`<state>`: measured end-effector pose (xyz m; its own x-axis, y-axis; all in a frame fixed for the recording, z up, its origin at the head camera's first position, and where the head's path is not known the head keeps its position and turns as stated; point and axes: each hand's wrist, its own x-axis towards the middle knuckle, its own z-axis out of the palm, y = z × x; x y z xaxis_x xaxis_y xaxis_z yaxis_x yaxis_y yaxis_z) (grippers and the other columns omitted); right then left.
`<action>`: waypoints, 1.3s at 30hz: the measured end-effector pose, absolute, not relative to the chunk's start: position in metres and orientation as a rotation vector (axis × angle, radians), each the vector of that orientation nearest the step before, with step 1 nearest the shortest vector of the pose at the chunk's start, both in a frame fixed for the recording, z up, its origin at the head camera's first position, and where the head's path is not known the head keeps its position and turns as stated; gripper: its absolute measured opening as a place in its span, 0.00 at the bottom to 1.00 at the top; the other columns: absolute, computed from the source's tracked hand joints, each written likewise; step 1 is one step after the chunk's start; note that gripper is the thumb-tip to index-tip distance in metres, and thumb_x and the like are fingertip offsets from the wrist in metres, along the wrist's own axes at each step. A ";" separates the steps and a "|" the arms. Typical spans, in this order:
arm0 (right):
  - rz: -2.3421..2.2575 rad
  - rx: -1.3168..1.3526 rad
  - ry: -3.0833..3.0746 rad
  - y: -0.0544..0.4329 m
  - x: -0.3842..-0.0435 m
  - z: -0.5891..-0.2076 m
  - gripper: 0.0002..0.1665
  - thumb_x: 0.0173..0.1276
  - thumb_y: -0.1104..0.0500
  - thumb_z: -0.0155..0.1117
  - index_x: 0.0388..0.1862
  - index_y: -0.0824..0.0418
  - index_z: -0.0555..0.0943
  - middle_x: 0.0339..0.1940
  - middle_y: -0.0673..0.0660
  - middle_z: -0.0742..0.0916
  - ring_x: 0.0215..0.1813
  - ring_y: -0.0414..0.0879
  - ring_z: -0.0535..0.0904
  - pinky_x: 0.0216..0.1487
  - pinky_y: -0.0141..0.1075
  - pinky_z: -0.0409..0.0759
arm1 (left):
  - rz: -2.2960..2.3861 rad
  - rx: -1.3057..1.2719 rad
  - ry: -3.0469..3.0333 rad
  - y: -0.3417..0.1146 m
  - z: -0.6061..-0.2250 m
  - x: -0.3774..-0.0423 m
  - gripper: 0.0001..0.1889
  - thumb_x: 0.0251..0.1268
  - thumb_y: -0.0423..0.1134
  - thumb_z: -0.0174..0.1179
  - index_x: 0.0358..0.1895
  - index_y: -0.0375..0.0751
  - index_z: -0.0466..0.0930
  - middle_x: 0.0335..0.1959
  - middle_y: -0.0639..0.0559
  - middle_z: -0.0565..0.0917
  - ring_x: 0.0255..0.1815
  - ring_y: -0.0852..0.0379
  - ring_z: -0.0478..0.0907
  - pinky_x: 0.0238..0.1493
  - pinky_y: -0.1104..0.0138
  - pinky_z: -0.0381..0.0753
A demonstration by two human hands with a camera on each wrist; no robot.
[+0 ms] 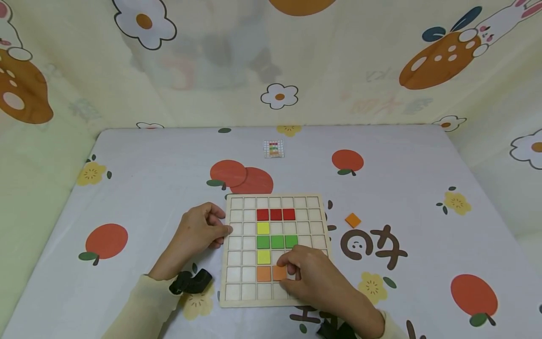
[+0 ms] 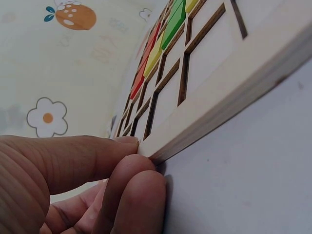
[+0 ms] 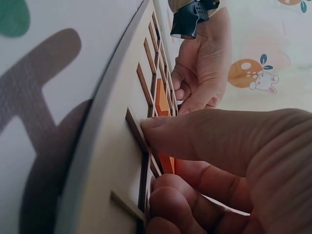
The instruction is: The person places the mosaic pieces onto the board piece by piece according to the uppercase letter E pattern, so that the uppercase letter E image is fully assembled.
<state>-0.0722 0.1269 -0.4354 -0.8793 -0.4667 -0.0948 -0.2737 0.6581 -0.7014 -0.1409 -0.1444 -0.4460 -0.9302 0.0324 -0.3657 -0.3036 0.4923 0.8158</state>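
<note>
A square wooden grid board (image 1: 234,274) lies on the table. My left hand (image 1: 199,228) pinches its left edge, the thumb over the rim in the left wrist view. Over the lower part of the board, my right hand (image 1: 313,275) pinches an orange square tile (image 1: 279,273) between thumb and fingers, right at a cell. Beside it sits another orange tile (image 1: 264,273). Higher up the grid are red tiles (image 1: 276,214), green tiles (image 1: 277,242), an upper yellow tile (image 1: 263,228) and a lower yellow tile (image 1: 264,257). My right hand covers some lower right cells.
One loose orange tile (image 1: 353,220) lies right of the board. A small pattern card (image 1: 273,149) with a coloured grid rests at the back. The printed tablecloth (image 1: 161,188) covers the table, and a patterned curtain (image 1: 211,103) hangs behind it.
</note>
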 end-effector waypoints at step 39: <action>-1.021 -0.611 2.615 0.128 -0.073 -0.439 0.13 0.54 0.63 0.82 0.38 0.56 0.88 0.25 0.44 0.77 0.29 0.36 0.71 0.27 0.28 0.74 | 1.469 -0.160 2.403 -0.147 -0.449 -0.140 0.17 0.61 0.32 0.74 0.49 0.33 0.78 0.27 0.47 0.84 0.20 0.57 0.81 0.27 0.65 0.86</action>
<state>-0.0732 0.1278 -0.4393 -0.8753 -0.4745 -0.0928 -0.2862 0.6631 -0.6916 -0.1396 -0.1474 -0.4488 -0.9427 0.0700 -0.3263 -0.2586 0.4651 0.8467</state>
